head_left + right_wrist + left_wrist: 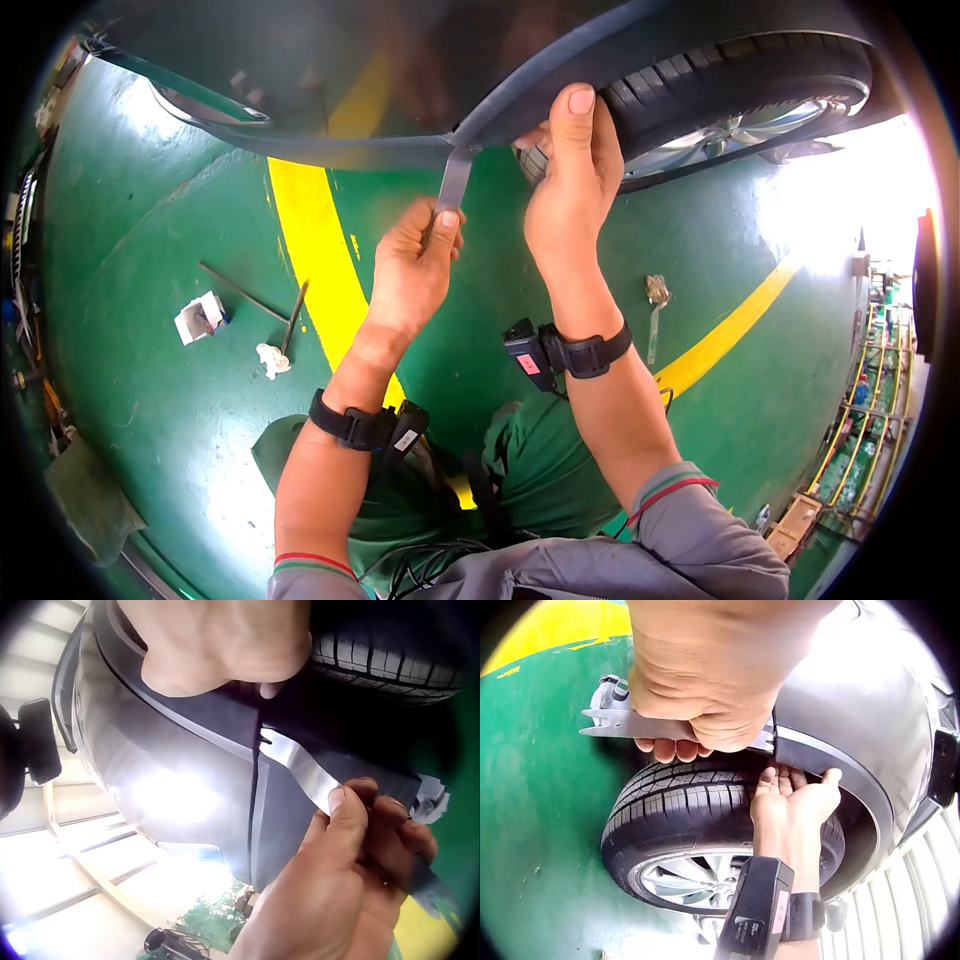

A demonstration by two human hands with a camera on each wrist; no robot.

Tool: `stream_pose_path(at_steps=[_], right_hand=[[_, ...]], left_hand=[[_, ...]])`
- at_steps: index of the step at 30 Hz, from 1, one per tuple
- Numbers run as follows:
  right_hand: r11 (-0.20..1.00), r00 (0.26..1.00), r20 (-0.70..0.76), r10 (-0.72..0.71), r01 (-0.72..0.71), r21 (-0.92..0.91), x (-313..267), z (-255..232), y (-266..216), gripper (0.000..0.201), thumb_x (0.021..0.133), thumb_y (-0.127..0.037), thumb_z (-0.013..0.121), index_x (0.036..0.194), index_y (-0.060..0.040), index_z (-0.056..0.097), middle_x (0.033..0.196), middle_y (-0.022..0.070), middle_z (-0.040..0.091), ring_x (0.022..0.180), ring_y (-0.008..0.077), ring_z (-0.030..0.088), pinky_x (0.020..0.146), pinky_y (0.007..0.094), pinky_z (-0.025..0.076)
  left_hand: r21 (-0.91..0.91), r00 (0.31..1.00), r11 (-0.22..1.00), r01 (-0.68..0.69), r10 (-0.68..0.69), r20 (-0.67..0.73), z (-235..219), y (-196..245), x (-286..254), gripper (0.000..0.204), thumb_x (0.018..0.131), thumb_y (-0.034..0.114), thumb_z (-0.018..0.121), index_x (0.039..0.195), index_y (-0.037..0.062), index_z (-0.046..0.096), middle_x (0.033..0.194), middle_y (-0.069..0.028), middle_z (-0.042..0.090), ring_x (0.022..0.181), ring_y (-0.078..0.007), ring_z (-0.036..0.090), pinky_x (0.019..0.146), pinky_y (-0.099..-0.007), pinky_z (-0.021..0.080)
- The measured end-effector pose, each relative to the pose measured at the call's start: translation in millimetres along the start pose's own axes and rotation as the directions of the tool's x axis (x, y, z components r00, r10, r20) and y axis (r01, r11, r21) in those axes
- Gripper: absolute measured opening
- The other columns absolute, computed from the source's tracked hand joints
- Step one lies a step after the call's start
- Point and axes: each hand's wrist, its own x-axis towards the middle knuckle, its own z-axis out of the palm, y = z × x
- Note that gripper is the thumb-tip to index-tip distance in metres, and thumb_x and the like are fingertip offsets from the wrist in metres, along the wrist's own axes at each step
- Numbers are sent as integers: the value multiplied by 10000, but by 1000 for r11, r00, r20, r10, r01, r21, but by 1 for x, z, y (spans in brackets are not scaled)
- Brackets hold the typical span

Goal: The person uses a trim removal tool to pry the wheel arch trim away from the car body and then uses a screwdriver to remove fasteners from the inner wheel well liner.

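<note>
In my left hand (pixel 410 265) I grip a flat metal trim removal tool (pixel 454 180), thumb along its face. Its forked, bent tip meets the seam at the lower edge of the dark car body (pixel 330 80), seen closely in the right wrist view; the other forked end (pixel 604 724) sticks out behind my fist. My right hand (pixel 575 190) holds the edge of the black wheel arch trim (pixel 817 756), fingers hooked behind it and thumb outside. The tire (pixel 740 90) is right beside that hand.
On the green floor at left lie a small white box (pixel 201 317), two thin dark rods (pixel 245 292) and a crumpled white piece (pixel 272 360). A small bagged item (pixel 657 291) lies at right. Yellow lines (pixel 315 240) cross the floor; a yellow rack (pixel 870 410) stands far right.
</note>
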Motion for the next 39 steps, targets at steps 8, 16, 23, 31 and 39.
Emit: stream_pose_path(at_steps=[8,16,23,31,39], right_hand=[[959,988,49,-150,157,-236,-21,8,-5,580,837,-245,826,1226,53,515,1107,148,623,1053,220,621,949,364,502],[757,999,29,42,-13,-653,-5,17,-20,547,765,-175,870,1131,29,518,910,117,696,830,193,677,787,319,540],[738,997,27,75,-37,-674,-5,17,-28,519,759,-175,841,1122,29,532,943,123,718,896,211,703,849,334,545],[763,999,-18,33,-37,-645,-7,25,-27,555,697,-192,798,1106,49,510,1002,209,626,922,384,634,839,448,508],[797,998,-41,41,-58,-601,-10,28,-33,523,677,-152,754,1087,54,503,963,199,613,876,372,622,813,443,503]], left_hand=[[176,989,977,-119,133,-71,-6,-9,11,155,1010,168,594,1010,15,619,728,-94,624,640,-168,565,637,-307,498],[224,978,958,-178,198,-69,-5,-9,16,148,999,159,606,1031,16,628,738,-166,644,636,-283,624,619,-358,507],[314,981,937,-155,183,-63,-5,-4,17,183,1008,157,590,1026,-23,619,735,-140,645,636,-220,603,615,-335,492],[413,937,869,-274,337,-88,-12,-10,21,156,992,156,607,1005,1,626,739,-202,626,633,-353,607,608,-390,498],[429,952,876,-223,291,-99,-7,-5,16,142,978,178,609,958,37,614,840,-249,649,792,-469,623,627,-512,498]])
